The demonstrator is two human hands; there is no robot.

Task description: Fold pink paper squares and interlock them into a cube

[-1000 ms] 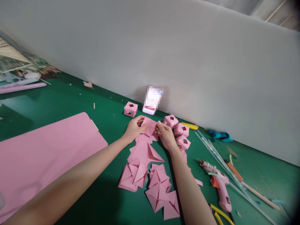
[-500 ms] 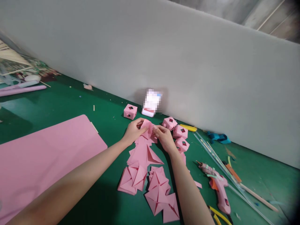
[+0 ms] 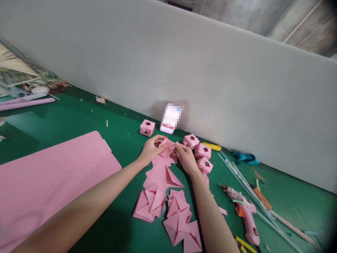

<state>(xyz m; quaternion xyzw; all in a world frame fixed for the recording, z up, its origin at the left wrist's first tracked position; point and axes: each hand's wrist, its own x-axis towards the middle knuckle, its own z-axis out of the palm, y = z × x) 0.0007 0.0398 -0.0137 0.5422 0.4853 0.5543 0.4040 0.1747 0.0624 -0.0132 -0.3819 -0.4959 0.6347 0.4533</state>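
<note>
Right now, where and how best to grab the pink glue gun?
Probably the handle, from above and the right, just below the orange trigger. The glue gun lies on its side, handle angled toward the person, nozzle pointing away to the left; a yellow-handled tool sits by the handle's lower left.

A small pink paper piece (image 3: 168, 145) is raised and tilted, creased and partly folded, its left side in the left hand (image 3: 150, 152) and its right edge at the fingertips of the right hand (image 3: 185, 157). Just beneath and nearer lie loose pink sheets (image 3: 156, 175), overlapping, one with a flap standing up. Nearer still, folded pink squares sit in a left pile (image 3: 147, 205) and a right pile (image 3: 179, 215).
</note>
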